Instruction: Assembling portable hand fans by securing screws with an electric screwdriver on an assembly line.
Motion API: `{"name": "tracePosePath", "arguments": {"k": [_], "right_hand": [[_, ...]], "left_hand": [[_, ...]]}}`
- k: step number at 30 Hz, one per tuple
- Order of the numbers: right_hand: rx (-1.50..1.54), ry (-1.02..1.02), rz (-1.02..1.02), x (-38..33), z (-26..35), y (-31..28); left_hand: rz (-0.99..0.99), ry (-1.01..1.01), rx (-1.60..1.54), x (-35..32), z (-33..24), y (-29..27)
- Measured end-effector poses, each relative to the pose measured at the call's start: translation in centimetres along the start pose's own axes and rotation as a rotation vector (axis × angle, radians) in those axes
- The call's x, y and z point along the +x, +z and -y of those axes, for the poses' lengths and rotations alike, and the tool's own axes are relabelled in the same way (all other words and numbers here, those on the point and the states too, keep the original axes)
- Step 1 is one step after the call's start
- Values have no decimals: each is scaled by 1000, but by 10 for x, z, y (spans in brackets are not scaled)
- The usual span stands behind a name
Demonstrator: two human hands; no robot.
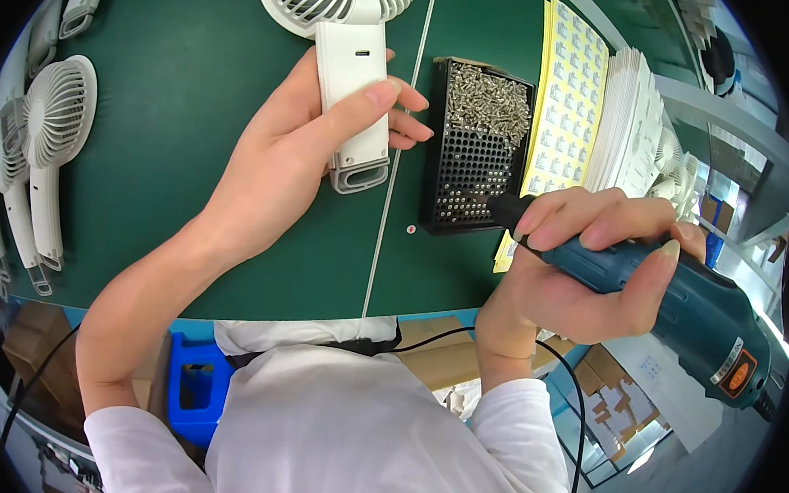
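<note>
My left hand [307,128] is closed round the handle of a white handheld fan [354,56], its round grille pointing away from me and a wire loop at the near end. In my right hand [592,259] is a teal and black electric screwdriver [681,296], fingers wrapped round its body. The tool's tip meets the near part of a black screw tray [433,158]. Loose silver screws [487,103] are heaped at the tray's far end, and several stand in its holes nearer me. Whether a screw sits on the tip is too small to tell.
More white fans [51,126] lie along the table's left side. Yellow-backed label sheets [566,94] and a stack of white papers [626,125] are right of the tray. One small screw [411,229] rests on the green table [320,283]. A blue stool [196,388] stands below, and a black cable [575,393] hangs at right.
</note>
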State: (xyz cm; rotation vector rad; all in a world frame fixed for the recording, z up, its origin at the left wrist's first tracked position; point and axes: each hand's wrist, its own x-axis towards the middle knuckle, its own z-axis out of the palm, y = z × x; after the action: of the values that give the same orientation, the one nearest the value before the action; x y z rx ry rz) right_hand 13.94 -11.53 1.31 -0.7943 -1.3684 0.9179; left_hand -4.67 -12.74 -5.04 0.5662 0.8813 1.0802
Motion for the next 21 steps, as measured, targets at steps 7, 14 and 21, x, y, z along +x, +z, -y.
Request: {"name": "tracePosePath", "arguments": {"k": [7, 14, 21], "right_hand": [[-13, -12, 57, -3, -4, 1], [-58, -52, 52, -6, 0, 4], [-80, -49, 40, -8, -3, 8]], "left_hand": [[5, 18, -5, -1, 1, -1], [22, 26, 9, 0, 2, 1], [20, 50, 7, 0, 6, -2]]}}
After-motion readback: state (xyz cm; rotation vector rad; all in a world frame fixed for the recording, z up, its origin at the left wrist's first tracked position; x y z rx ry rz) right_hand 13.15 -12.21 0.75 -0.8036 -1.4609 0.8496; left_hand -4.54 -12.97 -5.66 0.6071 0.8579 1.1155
